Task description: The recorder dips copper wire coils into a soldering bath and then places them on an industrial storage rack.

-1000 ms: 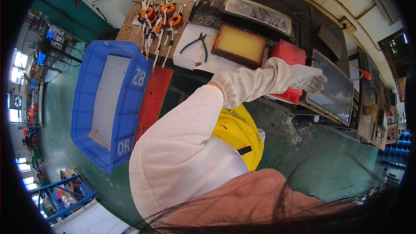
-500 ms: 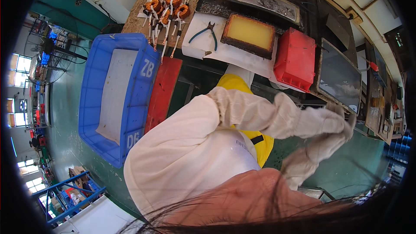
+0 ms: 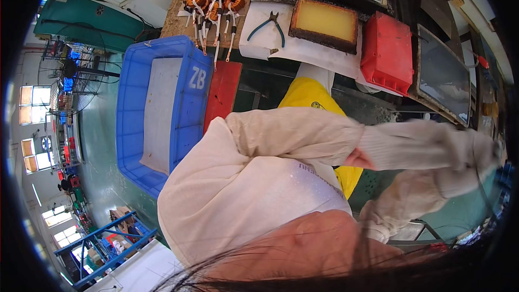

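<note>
My left hand (image 3: 482,148), in a pale knit glove, ends a long cream sleeve that stretches across to the far right. My right hand (image 3: 458,181), also gloved, comes up from below and meets it there. Both are blurred, so I cannot tell whether either holds anything. They are over the green floor, below a dark flat tray (image 3: 443,75) on the workbench. A red plastic box (image 3: 386,51) sits to the upper left of the hands.
On the bench lie a yellow pad in a dark frame (image 3: 324,21), blue-handled pliers (image 3: 268,26) on white paper, and several copper wire coils (image 3: 213,0). A big blue crate (image 3: 189,92) stands left beside a red panel (image 3: 221,92). A yellow apron (image 3: 311,97) covers my front.
My left hand swung away from the red box, down and to the far right. My right hand has come up to join it. The view shifted, so the bench sits higher.
</note>
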Demonstrator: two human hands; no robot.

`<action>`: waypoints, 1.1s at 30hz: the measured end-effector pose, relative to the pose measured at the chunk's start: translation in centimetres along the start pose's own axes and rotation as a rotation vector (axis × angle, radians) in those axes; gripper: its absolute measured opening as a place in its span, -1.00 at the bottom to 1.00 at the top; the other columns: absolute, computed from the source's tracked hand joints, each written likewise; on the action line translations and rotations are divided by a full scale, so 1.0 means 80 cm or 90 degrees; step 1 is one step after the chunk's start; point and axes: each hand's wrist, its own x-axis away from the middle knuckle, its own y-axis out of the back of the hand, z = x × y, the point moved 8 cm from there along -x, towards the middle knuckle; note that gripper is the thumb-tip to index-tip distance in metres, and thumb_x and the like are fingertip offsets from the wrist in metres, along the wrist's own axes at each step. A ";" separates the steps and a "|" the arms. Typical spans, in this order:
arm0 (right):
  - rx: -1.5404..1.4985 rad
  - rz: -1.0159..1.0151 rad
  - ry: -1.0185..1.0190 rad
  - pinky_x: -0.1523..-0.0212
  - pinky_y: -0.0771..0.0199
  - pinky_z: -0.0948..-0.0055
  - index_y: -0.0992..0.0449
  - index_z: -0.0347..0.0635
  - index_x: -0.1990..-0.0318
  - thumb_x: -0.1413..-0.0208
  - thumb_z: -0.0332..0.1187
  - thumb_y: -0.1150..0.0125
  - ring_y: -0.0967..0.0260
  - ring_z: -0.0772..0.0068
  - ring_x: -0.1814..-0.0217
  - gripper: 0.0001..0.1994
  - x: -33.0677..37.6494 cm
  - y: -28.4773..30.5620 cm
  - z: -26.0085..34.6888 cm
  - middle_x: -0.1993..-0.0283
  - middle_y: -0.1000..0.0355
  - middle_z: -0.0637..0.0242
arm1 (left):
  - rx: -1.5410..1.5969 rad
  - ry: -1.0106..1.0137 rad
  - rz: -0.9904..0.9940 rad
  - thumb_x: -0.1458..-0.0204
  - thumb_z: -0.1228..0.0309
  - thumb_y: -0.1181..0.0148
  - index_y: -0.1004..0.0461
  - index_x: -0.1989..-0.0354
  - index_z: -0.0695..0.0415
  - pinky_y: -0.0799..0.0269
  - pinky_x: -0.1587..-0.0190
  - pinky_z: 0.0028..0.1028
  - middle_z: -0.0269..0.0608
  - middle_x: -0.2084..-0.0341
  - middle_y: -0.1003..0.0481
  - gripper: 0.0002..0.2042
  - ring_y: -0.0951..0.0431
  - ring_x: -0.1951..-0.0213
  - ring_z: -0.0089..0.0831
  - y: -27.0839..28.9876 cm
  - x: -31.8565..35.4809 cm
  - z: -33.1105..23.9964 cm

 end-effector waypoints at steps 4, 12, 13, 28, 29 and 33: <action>0.456 -0.352 0.366 0.78 0.05 0.65 -0.23 -0.23 0.14 -0.40 -0.16 0.10 0.05 0.69 0.72 -0.72 0.000 -0.062 0.056 0.55 -0.15 0.46 | -0.131 0.174 -0.102 -0.26 0.17 -0.06 -0.09 -0.42 0.07 -0.06 -0.40 -0.21 -0.04 -0.42 -0.02 -0.41 -0.06 -0.42 -0.10 0.037 0.020 0.081; 1.193 0.115 0.154 0.36 -0.47 0.53 -0.57 -0.28 0.12 0.05 -0.67 -0.35 -0.49 0.40 0.31 -0.71 0.031 -0.106 -0.046 0.16 -0.52 0.20 | -0.889 -0.655 -0.217 0.30 0.37 -0.53 -0.15 -0.24 0.10 -0.22 -0.21 -0.25 -0.04 -0.11 -0.21 -0.14 -0.26 -0.14 -0.21 0.013 -0.030 0.000; 1.224 0.027 0.087 0.40 -0.46 0.49 -0.57 -0.24 0.12 0.08 -0.63 -0.40 -0.48 0.39 0.35 -0.69 0.043 -0.089 -0.037 0.19 -0.52 0.22 | -0.733 -0.654 -0.319 0.29 0.36 -0.52 -0.14 -0.19 0.12 -0.27 -0.15 -0.27 -0.14 0.00 -0.24 -0.17 -0.30 -0.04 -0.28 0.044 -0.025 -0.045; 0.637 0.164 -0.023 0.40 -0.35 0.55 -0.37 -0.25 0.06 -0.34 -0.07 -0.02 -0.40 0.39 0.38 -0.64 0.031 -0.087 -0.052 0.09 -0.46 -0.07 | -0.753 -0.845 -0.363 -0.16 0.54 -0.13 -0.30 -0.03 0.18 -0.30 -0.04 -0.51 -0.25 0.07 -0.33 -0.72 -0.36 0.10 -0.57 -0.022 0.058 -0.202; 0.632 0.155 -0.028 0.40 -0.35 0.55 -0.37 -0.25 0.06 -0.34 -0.07 -0.02 -0.40 0.39 0.38 -0.64 0.035 -0.075 -0.056 0.09 -0.46 -0.07 | -0.853 -0.832 -0.372 -0.15 0.54 -0.14 -0.34 0.02 0.20 -0.30 -0.04 -0.50 -0.24 0.07 -0.34 -0.76 -0.36 0.10 -0.57 -0.025 0.062 -0.198; 0.633 0.136 -0.035 0.40 -0.36 0.55 -0.37 -0.25 0.06 -0.33 -0.08 -0.02 -0.40 0.39 0.38 -0.64 0.033 -0.061 -0.048 0.10 -0.46 -0.06 | -0.825 -0.717 -0.370 -0.18 0.51 -0.10 -0.38 0.07 0.20 -0.29 -0.09 -0.45 -0.23 0.09 -0.36 -0.83 -0.39 0.04 -0.52 -0.001 0.057 -0.189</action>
